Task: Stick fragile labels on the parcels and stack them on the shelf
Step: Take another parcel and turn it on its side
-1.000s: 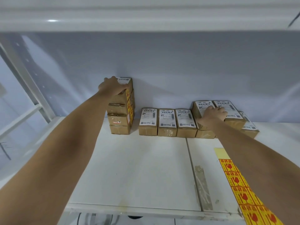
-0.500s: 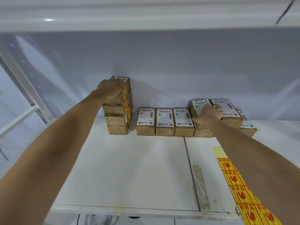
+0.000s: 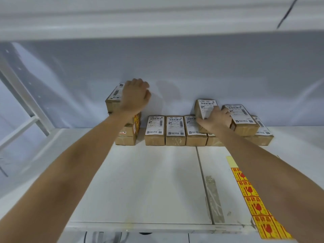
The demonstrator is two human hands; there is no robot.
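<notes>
At the back left of the white shelf [image 3: 140,181] stands a stack of brown parcels [image 3: 127,134] with yellow labels on its right side. My left hand [image 3: 135,97] lies on the top parcel [image 3: 114,96], fingers curled over its far edge. To the right, my right hand [image 3: 214,120] grips a parcel [image 3: 204,106] with a white shipping label, tilted up above a pile of parcels [image 3: 243,121]. A strip of yellow-and-red fragile labels [image 3: 254,204] lies on the shelf under my right forearm.
Three parcels [image 3: 175,131] sit side by side between the stack and the pile, against the plastic-covered back wall. An upper shelf board [image 3: 157,20] hangs overhead. A white metal post [image 3: 22,99] rises at the left. A taped seam [image 3: 213,199] runs across the shelf.
My right hand has closed round one parcel from the pile and tipped it up. My left hand has slid further back over the stack's top parcel. The view moved closer.
</notes>
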